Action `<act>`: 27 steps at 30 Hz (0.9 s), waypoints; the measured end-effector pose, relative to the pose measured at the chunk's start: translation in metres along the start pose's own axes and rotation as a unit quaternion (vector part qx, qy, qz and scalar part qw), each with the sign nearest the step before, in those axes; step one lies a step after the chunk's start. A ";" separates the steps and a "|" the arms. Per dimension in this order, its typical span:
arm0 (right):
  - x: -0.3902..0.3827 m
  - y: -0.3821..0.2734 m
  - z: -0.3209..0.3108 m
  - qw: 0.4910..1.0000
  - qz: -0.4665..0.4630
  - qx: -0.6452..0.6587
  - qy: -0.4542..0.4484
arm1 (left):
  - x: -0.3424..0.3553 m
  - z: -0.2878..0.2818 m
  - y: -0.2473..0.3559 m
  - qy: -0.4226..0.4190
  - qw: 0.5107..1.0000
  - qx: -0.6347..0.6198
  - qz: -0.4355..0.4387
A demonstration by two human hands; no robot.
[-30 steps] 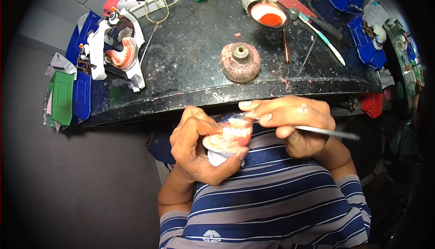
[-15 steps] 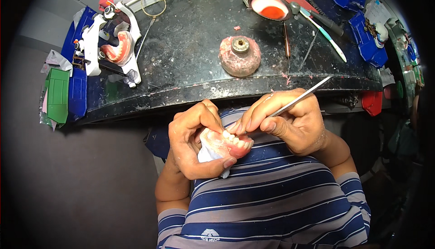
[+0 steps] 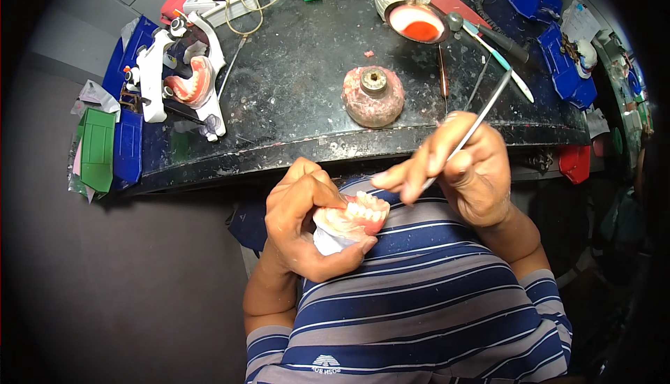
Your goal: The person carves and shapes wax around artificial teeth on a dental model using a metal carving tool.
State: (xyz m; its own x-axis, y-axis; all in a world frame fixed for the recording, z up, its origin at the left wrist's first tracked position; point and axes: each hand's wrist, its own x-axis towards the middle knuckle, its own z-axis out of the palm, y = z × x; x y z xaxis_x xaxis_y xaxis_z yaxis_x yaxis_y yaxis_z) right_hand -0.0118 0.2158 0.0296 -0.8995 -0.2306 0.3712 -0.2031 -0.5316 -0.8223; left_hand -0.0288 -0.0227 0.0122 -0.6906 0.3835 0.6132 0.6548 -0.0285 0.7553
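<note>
My left hand (image 3: 300, 220) is wrapped round a denture set-up (image 3: 359, 220), pink wax with a row of whitish teeth on a pale plaster cast. The thumb presses along its lower side and the bent fingers lie over its upper edge. To the right of it, my right hand (image 3: 467, 167) grips a slim metal wax carver (image 3: 481, 115) like a pen. The tool's long shaft slants up to the right, and its lower tip sits by my fingertips, apart from the teeth.
On the dark bench stand a wax-crusted pot-shaped burner (image 3: 373, 98), a white articulator (image 3: 153, 80) with another denture (image 3: 190, 84), and a pan of red wax (image 3: 417, 24). A toothbrush (image 3: 509, 70) and a brown-handled tool (image 3: 442, 77) lie right. Blue bins (image 3: 565, 63) flank the bench.
My right hand has drawn away from the teeth, up and to the right, with the carver. The denture set-up has tilted slightly in my left hand. The whole view has shifted a little.
</note>
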 end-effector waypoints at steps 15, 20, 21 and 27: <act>-0.003 -0.018 0.008 0.883 -0.178 -0.403 -0.161 | -0.001 0.016 0.016 0.107 0.950 0.283 0.080; 0.001 -0.023 0.011 0.877 -0.177 -0.420 -0.152 | -0.001 0.016 0.016 0.100 0.950 0.282 0.087; 0.002 -0.023 0.011 0.863 -0.176 -0.437 -0.183 | -0.002 0.015 0.017 0.094 0.952 0.279 0.089; -0.001 -0.047 0.014 0.890 -0.156 -0.401 -0.149 | -0.009 0.010 0.024 0.083 0.951 0.289 0.069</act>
State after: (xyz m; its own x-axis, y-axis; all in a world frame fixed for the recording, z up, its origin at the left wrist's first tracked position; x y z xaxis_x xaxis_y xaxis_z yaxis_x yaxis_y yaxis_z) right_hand 0.0045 0.2296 0.0740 -0.6330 -0.4426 0.6352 -0.7434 0.1182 -0.6584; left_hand -0.0034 -0.0176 0.0224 -0.5931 0.2602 0.7619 0.7691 0.4630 0.4406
